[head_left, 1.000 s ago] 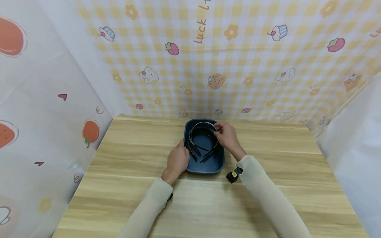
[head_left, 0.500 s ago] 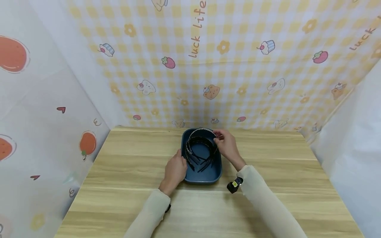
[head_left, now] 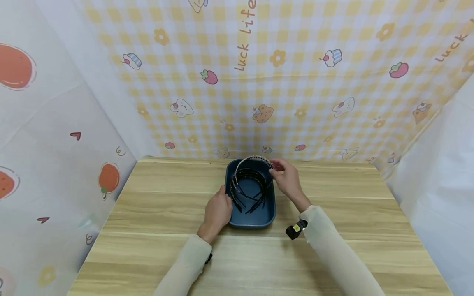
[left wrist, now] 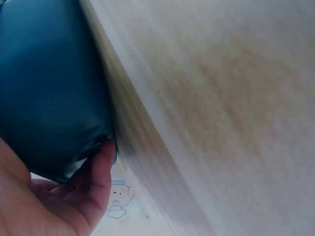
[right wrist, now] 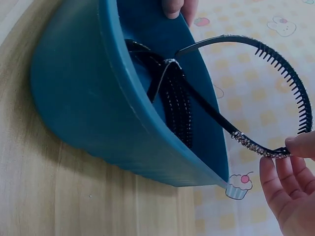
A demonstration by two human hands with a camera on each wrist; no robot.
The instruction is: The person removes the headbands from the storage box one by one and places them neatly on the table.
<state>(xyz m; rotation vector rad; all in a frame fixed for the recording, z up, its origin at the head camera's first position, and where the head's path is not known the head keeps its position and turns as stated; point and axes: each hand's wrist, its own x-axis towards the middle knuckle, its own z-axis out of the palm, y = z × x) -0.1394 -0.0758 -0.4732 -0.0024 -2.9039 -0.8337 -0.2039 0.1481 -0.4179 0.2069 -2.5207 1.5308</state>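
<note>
A deep blue plastic bin [head_left: 253, 225] stands on the table. My left hand [head_left: 217, 209] grips its left rim; in the left wrist view its fingers [left wrist: 101, 182] curl against the outer wall. My right hand [head_left: 289, 181] pinches a black headband [right wrist: 248, 142] between thumb and fingertips. Sparkly silver stones cover the headband's band, and small comb teeth line its inner side. Its arch stands above the far right rim, while its ends reach down into the bin. Several more black headbands [right wrist: 178, 105] lie nested inside, some with shiny dots.
The light wood-grain table [head_left: 333, 255] runs back to a yellow checked cloth [head_left: 296, 82] hung behind the bin. White printed sheeting [head_left: 92, 94] borders the left side, and plain white sheeting [head_left: 440, 164] the right.
The right hand has moved a little to the right, lifting the headband's arch higher over the bin. The left hand keeps its hold on the rim. The head view has tilted upward.
</note>
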